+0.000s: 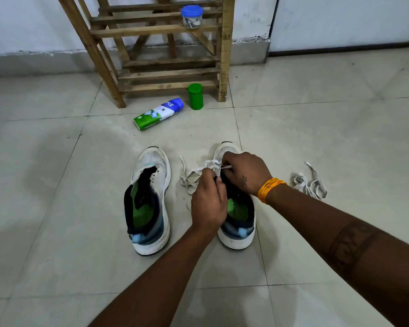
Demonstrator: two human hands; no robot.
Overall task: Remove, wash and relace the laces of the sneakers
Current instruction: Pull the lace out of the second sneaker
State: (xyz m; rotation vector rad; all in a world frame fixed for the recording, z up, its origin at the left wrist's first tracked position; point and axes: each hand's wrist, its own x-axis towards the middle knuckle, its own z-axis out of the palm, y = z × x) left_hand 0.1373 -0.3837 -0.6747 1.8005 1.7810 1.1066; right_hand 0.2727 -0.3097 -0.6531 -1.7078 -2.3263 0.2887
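Both hands over the right sneaker (236, 223), arms reaching in from the lower edge. Left hand (208, 204) curled, fingertips pinching the white lace (194, 172) at the eyelets. Right hand (244, 172) bent at the wrist, fingers curled onto the same lace; orange wristband (270, 190) on that wrist. Loose lace trailing onto pale floor tiles (57, 185) between the shoes. Left sneaker (151, 204) unlaced, just beside. Second lace (309, 185) heaped right of the wrist. Farther back, wooden rack (170, 67) against the wall, green jar (195, 96) and lying tube (158, 113) before it, blue-lidded jar (191, 16) on a slat. Right fingertips hidden; toe of the right sneaker mostly covered.
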